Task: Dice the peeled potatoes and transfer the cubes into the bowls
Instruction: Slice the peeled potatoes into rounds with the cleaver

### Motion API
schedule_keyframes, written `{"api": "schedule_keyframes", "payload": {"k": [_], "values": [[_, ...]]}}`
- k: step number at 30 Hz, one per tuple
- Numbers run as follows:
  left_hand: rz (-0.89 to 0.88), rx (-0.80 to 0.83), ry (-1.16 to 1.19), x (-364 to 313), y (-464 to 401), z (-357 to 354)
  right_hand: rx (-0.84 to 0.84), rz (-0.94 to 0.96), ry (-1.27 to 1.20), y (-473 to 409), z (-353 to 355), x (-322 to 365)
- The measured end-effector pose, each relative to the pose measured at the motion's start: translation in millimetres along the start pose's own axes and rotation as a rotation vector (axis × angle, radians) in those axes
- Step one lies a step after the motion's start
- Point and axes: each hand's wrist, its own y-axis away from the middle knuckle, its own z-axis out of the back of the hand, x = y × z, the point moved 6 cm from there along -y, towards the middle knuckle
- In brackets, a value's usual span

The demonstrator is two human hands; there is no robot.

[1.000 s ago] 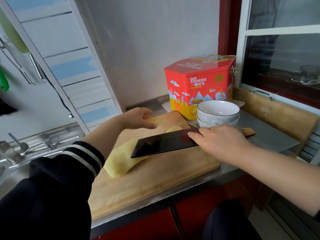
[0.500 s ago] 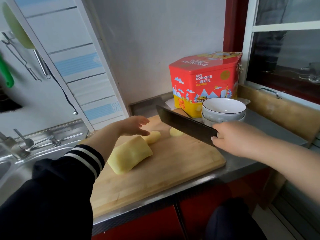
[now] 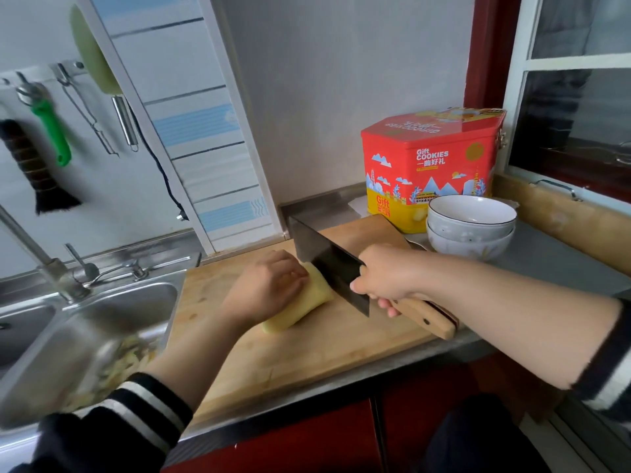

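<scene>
A peeled yellow potato point(image 3: 304, 305) lies on the wooden cutting board point(image 3: 307, 356). My left hand point(image 3: 264, 290) rests on top of it with curled fingers, holding it down. My right hand point(image 3: 386, 276) grips the wooden handle of a dark cleaver point(image 3: 327, 261), whose blade stands edge-down against the potato's right end. Two stacked white bowls point(image 3: 471, 227) sit empty at the back right of the board. The other potato pieces are hidden behind my hand and the blade.
A red and yellow cookie tin point(image 3: 430, 165) stands behind the bowls. A steel sink point(image 3: 85, 322) with peelings lies left of the board, its tap point(image 3: 44, 264) behind. A second wooden board point(image 3: 560, 220) leans under the window. Utensils point(image 3: 51, 128) hang on the wall.
The cleaver has come down from a raised position to the potato's right end. My left hand has moved onto the large potato and now holds it. The camera has shifted right and closer.
</scene>
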Motion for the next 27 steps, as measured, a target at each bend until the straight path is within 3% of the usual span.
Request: {"api": "schedule_keyframes", "payload": {"k": [5,11,27], "values": [[0.018,-0.05,0.049,-3,-5,-6,-0.025,0.008,0.087,2,-6,21],[0.205,-0.175,0.006,1,0,-4,-0.035,0.04,0.132,-8,-5,35],[0.295,-0.098,-0.036,-1,-3,-2,-0.024,0.099,0.202,1,20,58]]}}
